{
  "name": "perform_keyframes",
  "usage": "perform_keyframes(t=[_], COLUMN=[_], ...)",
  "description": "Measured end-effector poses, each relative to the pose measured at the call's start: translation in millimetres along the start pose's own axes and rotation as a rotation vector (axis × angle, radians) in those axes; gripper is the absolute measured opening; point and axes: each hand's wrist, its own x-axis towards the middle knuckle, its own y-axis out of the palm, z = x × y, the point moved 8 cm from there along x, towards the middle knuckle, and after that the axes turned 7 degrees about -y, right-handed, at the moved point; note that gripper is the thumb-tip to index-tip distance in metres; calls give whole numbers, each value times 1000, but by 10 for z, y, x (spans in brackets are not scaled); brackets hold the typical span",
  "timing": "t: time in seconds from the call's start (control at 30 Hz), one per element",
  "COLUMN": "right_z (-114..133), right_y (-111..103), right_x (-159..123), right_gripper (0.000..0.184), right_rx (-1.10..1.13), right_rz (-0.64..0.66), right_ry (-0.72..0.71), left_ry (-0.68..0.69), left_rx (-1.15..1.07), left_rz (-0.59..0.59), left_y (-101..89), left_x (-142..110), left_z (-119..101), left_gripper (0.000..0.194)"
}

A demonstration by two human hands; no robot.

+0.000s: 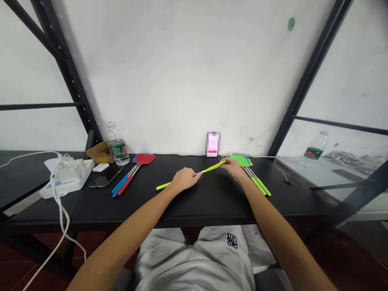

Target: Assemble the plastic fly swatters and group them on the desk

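Between my two hands a yellow-green fly swatter (214,166) is held over the black table, its flat head seen nearly edge-on. My left hand (184,179) is closed round its metal shaft, and the yellow handle sticks out to the left. With the fingers of my right hand (233,167) I pinch the far edge of the head. Just right of that hand lie several green and blue fly swatters (257,182) with green and yellow handles. On the left lie red and blue fly swatters (133,173), their handles pointing towards me.
Left on the table (194,206) are a water bottle (118,146), a cardboard box (101,153), a dark phone (106,176), a white case (101,167) and a white power strip (68,178) with cables. A lit phone (213,144) leans against the wall. Black metal posts (306,76) flank the table.
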Motion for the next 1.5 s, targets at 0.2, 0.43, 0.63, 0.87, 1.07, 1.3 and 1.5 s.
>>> perform_keyframes(t=[0.2, 0.43, 0.63, 0.87, 1.07, 1.3, 1.5], right_z=[13, 54, -56, -142, -97, -152, -164], right_y=[40, 163, 45, -34, -11, -103, -139], right_x=[-37, -100, -52, -22, 22, 18, -6], right_gripper=[17, 28, 28, 28, 31, 22, 27], right_rx=[33, 316, 215, 101, 183, -57, -489], right_rz=[26, 38, -69, -95, -80, -102, -67], right_ry=[91, 270, 241, 172, 101, 134, 134], left_ry=[-30, -32, -45, -49, -62, -69, -75], left_rx=[4, 18, 16, 17, 26, 16, 17], left_rz=[-2, -26, -12, -23, -25, -38, -43], left_y=[-5, -23, -12, -20, -28, -42, -44], left_x=[13, 12, 3, 12, 8, 0, -2], left_z=[39, 43, 48, 47, 51, 57, 65], left_gripper=[72, 75, 76, 76, 77, 79, 80])
